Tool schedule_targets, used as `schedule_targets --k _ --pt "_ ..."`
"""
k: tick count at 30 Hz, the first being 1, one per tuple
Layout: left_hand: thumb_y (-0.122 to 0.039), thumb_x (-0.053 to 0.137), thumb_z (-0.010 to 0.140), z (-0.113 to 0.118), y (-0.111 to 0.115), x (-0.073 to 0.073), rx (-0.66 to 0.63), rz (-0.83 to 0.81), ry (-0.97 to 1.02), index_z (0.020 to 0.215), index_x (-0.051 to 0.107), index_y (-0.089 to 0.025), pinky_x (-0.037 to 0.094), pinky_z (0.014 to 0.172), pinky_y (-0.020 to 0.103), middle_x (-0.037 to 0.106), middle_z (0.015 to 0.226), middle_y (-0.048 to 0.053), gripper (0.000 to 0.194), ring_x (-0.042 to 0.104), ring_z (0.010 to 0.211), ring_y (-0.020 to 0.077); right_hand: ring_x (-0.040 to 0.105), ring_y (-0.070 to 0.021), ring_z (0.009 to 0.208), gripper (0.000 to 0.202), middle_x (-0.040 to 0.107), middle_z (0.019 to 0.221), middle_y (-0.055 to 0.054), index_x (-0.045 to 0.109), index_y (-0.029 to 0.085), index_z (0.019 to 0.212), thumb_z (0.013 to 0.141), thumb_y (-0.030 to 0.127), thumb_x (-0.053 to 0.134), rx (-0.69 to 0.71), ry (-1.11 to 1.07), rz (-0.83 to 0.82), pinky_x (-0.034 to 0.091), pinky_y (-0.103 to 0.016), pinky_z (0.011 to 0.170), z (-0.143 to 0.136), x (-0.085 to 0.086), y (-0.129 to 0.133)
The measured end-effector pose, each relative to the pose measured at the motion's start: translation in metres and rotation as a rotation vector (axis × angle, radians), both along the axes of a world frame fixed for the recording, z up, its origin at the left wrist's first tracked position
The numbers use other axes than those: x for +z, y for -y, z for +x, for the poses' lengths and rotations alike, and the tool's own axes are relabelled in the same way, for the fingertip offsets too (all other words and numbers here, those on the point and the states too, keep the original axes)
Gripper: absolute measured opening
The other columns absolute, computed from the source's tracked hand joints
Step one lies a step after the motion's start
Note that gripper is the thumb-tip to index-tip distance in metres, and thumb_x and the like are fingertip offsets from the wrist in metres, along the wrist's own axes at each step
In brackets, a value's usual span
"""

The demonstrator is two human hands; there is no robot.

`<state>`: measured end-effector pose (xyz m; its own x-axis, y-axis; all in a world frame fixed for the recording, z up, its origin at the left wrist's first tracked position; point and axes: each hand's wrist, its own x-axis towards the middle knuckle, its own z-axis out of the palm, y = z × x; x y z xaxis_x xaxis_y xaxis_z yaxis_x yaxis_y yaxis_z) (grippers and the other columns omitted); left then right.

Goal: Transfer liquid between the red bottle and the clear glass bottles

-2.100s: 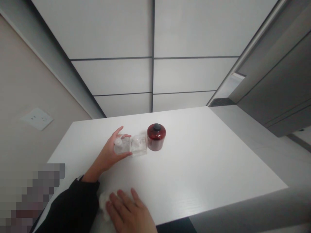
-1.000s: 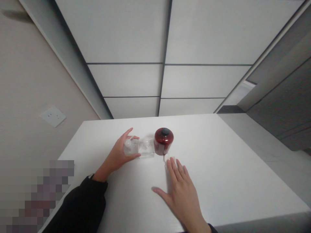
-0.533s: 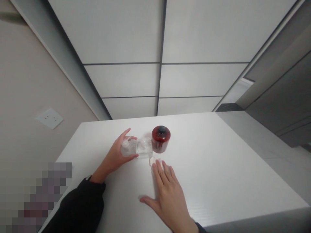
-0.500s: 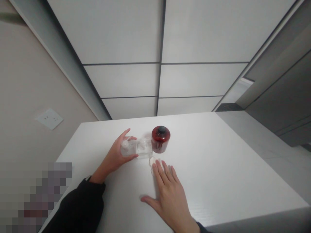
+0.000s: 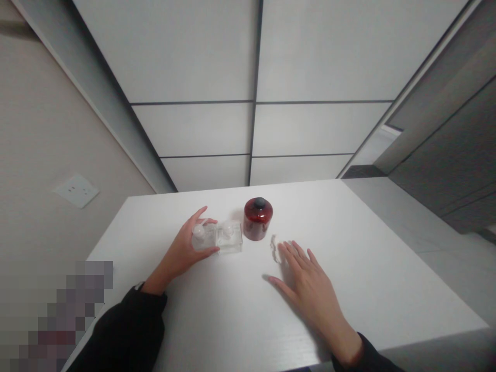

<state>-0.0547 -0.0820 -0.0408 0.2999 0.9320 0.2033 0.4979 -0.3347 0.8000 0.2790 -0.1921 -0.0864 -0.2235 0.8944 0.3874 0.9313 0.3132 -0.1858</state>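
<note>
My left hand (image 5: 186,237) curls its thumb and fingers around the left of two clear square bottles. That clear bottle (image 5: 204,237) and the right-hand clear bottle (image 5: 231,242) stand side by side, each with a round clear cap. Close to their right side stands a dark red bottle (image 5: 258,219) with a black top. Flat on the tabletop, fingers stretched out, my right hand (image 5: 308,287) presses its fingertips on a crumpled white piece of tissue or wipe (image 5: 275,248). Part of the tissue is hidden under the fingers.
The white table (image 5: 209,310) runs up to white panelled doors (image 5: 201,129) at the back. A wall socket (image 5: 76,191) is on the left wall. Grey floor (image 5: 406,222) shows beyond the right edge. A blurred patch (image 5: 58,330) covers the lower left.
My right hand has slid to the right and slightly away from me, and the white tissue has moved along under its fingertips. My left hand and the clear bottles stay nearly in place.
</note>
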Motion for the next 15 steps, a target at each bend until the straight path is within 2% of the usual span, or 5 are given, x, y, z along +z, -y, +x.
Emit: schedule_targets --k 6,9,12,13,15 --pt "-0.042 0.09 0.08 0.001 0.0 0.0 -0.003 -0.013 0.014 0.164 0.035 -0.022 0.047 0.119 0.056 0.073 0.14 0.016 0.103 0.069 0.132 0.0348 0.059 -0.0468 0.144 0.087 0.058 0.158 -0.027 0.049 0.005 0.158 0.107 0.075 0.048 0.032 -0.029 0.01 0.057 -0.068 0.111 -0.026 0.005 0.005" --pt "-0.043 0.091 0.079 0.001 0.0 0.0 -0.002 -0.025 0.031 0.165 0.034 -0.023 0.046 0.121 0.057 0.072 0.141 0.016 0.104 0.068 0.134 0.0352 0.06 -0.0399 0.145 0.084 0.057 0.161 -0.019 0.048 0.01 0.161 0.105 0.073 0.056 0.147 -0.032 -0.011 0.059 -0.058 0.113 -0.055 0.009 0.021" --pt "-0.044 0.091 0.079 0.001 0.001 0.0 -0.002 -0.031 0.037 0.165 0.035 -0.023 0.046 0.12 0.057 0.072 0.141 0.016 0.104 0.067 0.134 0.0354 0.061 -0.0358 0.145 0.094 0.055 0.164 -0.014 0.051 0.014 0.159 0.096 0.084 0.06 0.334 -0.101 0.023 0.059 -0.051 0.114 -0.103 -0.007 0.049" --pt "-0.044 0.091 0.079 0.002 0.001 0.001 0.0 -0.027 0.033 0.164 0.036 -0.023 0.046 0.12 0.057 0.073 0.14 0.016 0.104 0.067 0.134 0.0354 0.067 -0.0334 0.139 0.075 0.063 0.157 -0.012 0.058 0.017 0.153 0.102 0.073 0.061 0.406 -0.155 0.136 0.06 -0.05 0.113 -0.12 -0.017 0.059" --pt "-0.042 0.091 0.079 0.002 0.002 0.002 0.012 -0.009 0.015 0.164 0.037 -0.023 0.046 0.12 0.057 0.074 0.139 0.015 0.103 0.066 0.136 0.0353 0.08 -0.0193 0.116 0.028 0.08 0.132 0.005 0.069 0.034 0.136 0.111 0.046 0.061 0.482 -0.181 0.252 0.064 -0.034 0.104 -0.151 -0.04 0.078"
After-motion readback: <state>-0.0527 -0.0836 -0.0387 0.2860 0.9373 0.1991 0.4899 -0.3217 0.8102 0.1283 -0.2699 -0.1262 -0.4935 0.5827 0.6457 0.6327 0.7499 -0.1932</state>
